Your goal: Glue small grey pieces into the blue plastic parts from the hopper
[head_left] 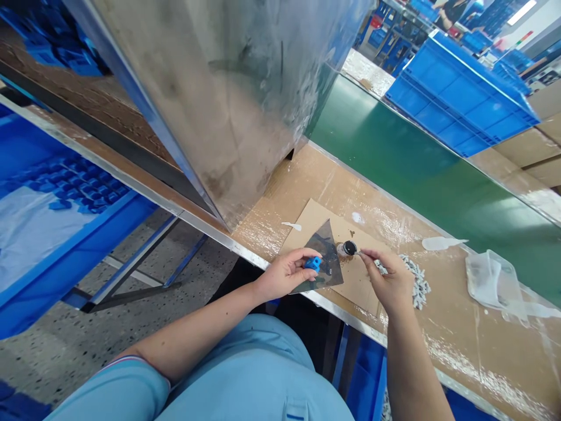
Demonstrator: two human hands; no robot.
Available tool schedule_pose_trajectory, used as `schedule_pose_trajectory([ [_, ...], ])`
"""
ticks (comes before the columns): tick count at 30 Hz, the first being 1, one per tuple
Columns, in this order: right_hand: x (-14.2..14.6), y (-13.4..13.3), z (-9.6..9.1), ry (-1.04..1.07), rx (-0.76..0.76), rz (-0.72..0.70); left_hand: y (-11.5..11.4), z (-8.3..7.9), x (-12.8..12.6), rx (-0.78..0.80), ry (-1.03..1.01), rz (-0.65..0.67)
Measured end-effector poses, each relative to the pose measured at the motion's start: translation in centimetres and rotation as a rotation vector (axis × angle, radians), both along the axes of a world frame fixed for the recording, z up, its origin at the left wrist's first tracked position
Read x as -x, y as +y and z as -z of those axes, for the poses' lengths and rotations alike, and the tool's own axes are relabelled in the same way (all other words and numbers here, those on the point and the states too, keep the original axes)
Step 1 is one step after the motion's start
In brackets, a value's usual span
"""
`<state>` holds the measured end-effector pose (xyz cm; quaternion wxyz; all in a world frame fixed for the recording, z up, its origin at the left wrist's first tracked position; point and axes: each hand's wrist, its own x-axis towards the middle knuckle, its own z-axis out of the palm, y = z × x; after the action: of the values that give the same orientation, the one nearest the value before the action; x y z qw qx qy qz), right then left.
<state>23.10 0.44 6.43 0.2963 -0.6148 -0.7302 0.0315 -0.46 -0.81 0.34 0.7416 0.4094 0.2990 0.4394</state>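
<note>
My left hand [287,272] is closed on a small blue plastic part [314,264], held over a dark triangular sheet [326,245] on a piece of cardboard [357,275]. My right hand [391,279] pinches a thin stick whose tip reaches a small dark round pot [349,248] on the cardboard. A heap of small grey parts [419,283] lies just right of my right hand, partly hidden by it.
The cardboard-covered bench [460,345] runs along a green conveyor belt [416,169]. A big metal housing [228,99] stands at the left. A clear plastic bag [491,280] and a white scrap [440,242] lie to the right. Blue crates [460,99] sit beyond the belt, and a blue bin [61,210] of blue parts stands at the left.
</note>
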Motion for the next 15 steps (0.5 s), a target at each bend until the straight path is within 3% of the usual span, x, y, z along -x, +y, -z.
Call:
schedule_pose_trajectory([
  [3, 0.2, -0.8, -0.3, 0.105, 0.053, 0.041, -0.1, 0.0, -0.1, -0.009, 0.038, -0.015],
  [6, 1.3, -2.2, -0.7, 0.339, 0.108, 0.087, -0.3, -0.1, -0.1, -0.021, 0.088, -0.027],
  [9, 3.2, -3.6, -0.9, 0.541, 0.16, 0.025, -0.5, 0.0, -0.2, -0.066, 0.105, -0.039],
  [15, 5.9, -4.7, -1.3, 0.431, 0.188, -0.169, -0.8, 0.4, -0.2, -0.133, 0.091, -0.043],
])
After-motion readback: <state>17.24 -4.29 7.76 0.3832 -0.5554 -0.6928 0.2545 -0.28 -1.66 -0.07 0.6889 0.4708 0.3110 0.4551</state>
